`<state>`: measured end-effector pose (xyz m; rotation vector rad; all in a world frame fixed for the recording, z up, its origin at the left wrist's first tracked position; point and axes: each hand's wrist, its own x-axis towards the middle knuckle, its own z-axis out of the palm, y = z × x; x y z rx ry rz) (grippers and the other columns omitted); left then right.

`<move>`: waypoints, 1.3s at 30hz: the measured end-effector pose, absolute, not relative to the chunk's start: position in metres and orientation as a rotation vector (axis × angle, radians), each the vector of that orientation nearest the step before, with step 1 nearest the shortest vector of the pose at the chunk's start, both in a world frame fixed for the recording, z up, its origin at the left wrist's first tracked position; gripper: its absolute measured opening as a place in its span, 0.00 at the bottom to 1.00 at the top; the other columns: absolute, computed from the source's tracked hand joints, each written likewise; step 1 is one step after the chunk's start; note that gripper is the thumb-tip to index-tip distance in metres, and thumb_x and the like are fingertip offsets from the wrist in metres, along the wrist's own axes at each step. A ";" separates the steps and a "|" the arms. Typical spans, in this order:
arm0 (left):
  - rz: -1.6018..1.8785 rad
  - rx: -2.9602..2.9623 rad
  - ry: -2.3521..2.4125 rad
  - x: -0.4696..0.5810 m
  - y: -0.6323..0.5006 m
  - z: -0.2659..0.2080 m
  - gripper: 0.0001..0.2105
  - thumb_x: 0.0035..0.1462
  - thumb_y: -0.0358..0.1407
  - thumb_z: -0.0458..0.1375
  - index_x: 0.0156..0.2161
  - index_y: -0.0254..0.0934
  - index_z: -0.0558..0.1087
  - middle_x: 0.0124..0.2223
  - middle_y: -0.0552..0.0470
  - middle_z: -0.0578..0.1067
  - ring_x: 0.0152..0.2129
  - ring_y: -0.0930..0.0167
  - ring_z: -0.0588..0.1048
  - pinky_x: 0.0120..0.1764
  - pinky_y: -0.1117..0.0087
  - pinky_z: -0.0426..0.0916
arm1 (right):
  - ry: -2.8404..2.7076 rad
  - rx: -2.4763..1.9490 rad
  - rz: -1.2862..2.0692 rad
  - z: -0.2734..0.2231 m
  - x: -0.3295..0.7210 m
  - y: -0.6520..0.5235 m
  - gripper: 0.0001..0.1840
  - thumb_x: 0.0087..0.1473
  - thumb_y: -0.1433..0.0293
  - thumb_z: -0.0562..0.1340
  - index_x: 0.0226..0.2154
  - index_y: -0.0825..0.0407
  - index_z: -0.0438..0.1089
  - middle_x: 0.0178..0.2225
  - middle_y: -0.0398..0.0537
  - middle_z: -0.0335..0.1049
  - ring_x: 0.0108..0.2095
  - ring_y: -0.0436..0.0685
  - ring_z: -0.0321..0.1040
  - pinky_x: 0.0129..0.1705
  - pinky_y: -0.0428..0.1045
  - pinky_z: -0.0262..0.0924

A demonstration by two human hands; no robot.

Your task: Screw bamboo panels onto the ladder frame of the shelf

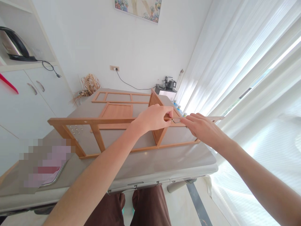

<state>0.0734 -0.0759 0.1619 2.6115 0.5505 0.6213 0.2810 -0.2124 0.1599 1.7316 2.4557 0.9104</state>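
A wooden ladder-like frame stands on its long edge across the grey table. My left hand is closed round its top rail, where a wooden panel meets the frame crosswise. Just to the right, my right hand pinches a thin bent metal hex key. The key's other end meets the rail beside my left fingers; whether it sits in a screw is too small to tell. Behind lie a flat wooden panel and a second wooden frame.
Small metal fittings lie on the grey tabletop at left, near a blurred pinkish booklet. Dried stalks stand behind. White curtains hang close on the right. A kettle sits on the cabinet shelf.
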 end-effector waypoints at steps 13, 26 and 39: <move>0.636 2.619 0.526 0.074 -0.073 0.160 0.06 0.55 0.40 0.57 0.39 0.46 0.73 0.36 0.53 0.78 0.30 0.67 0.73 0.27 0.69 0.58 | 2.711 2.166 0.366 0.125 0.286 -0.210 0.12 0.67 0.71 0.47 0.36 0.48 0.63 0.33 0.47 0.69 0.33 0.55 0.65 0.34 0.50 0.57; 0.598 2.608 0.565 0.071 -0.077 0.165 0.08 0.56 0.40 0.57 0.41 0.46 0.73 0.41 0.51 0.78 0.33 0.67 0.74 0.27 0.70 0.59 | 2.759 2.451 0.246 0.091 0.271 -0.210 0.11 0.67 0.71 0.46 0.41 0.48 0.62 0.32 0.45 0.68 0.32 0.54 0.67 0.36 0.50 0.61; 0.625 2.613 0.525 0.072 -0.075 0.162 0.06 0.56 0.40 0.56 0.40 0.46 0.73 0.36 0.53 0.78 0.33 0.67 0.74 0.27 0.70 0.58 | 2.633 2.200 0.695 0.113 0.278 -0.214 0.13 0.66 0.75 0.47 0.40 0.49 0.65 0.33 0.48 0.69 0.34 0.56 0.66 0.34 0.49 0.56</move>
